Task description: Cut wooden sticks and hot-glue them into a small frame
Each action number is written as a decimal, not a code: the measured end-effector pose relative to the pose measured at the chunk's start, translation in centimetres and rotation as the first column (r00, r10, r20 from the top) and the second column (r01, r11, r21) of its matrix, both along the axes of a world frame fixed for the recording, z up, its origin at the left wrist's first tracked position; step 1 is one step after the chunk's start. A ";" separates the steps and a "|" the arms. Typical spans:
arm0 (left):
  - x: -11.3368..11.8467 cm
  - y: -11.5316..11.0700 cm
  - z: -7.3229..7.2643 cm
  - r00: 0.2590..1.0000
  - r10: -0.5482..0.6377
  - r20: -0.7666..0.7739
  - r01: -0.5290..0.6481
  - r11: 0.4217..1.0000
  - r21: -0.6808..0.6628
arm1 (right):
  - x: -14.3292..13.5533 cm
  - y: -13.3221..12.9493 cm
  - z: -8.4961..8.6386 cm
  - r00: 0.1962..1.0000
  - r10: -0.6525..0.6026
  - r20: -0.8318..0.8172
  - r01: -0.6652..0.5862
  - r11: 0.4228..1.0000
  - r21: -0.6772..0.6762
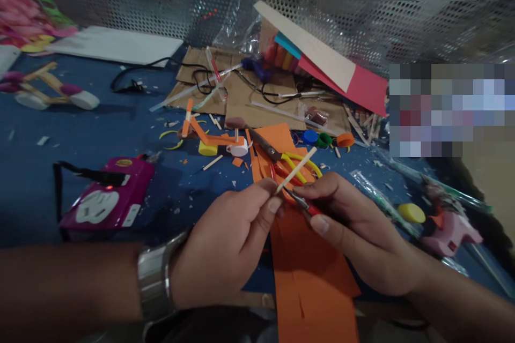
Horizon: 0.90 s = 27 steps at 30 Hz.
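My left hand [229,236], with a metal-banded watch [155,278] on the wrist, pinches a thin pale wooden stick [300,167] that points up and right. In my right hand [362,241] are red-handled pliers [308,206], their dark metal tip touching or very close to the stick near my left fingertips. Whether the jaws grip the stick I cannot tell. Beneath both hands lie long orange paper sheets [317,273]. Just beyond my fingers, yellow-handled scissors [273,154] rest on more orange paper. A small orange model [205,134] with bottle-cap wheels stands left of them.
A purple power box [108,193] with a black cord lies at left, near a wooden wheeled model [52,91]. Behind are cardboard [249,104], a blue glue gun [257,68] and coloured sheets [322,53]. A pink glue gun [450,233] and yellow cap [411,213] lie right.
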<state>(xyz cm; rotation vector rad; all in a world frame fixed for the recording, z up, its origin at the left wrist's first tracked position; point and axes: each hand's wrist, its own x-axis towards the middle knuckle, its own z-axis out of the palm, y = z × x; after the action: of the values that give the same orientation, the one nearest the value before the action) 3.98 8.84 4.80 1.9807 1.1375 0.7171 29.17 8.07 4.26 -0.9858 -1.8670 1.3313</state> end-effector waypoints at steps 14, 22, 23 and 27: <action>0.2 0.4 -0.3 0.957 0.114 0.268 -0.022 0.946 -0.322 | 0.2 0.5 -0.5 0.999 -0.023 -0.026 0.020 0.993 -0.112; 0.0 1.0 -0.4 0.951 0.111 0.289 -0.019 0.953 -0.303 | 0.3 0.7 -0.6 0.999 -0.040 -0.017 0.038 0.990 -0.134; 0.0 1.0 -0.3 0.954 0.107 0.279 -0.021 0.955 -0.295 | 0.3 0.6 -0.6 0.999 -0.038 -0.015 0.036 0.990 -0.136; 0.0 1.1 0.1 0.975 0.077 0.210 -0.034 0.978 -0.204 | 0.3 0.3 -0.3 0.999 -0.045 -0.029 0.041 0.988 -0.148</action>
<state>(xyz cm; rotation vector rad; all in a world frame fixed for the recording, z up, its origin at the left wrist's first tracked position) 3.98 9.90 4.88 1.6655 1.0910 0.7953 29.45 8.39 3.96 -1.0663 -1.7336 1.4674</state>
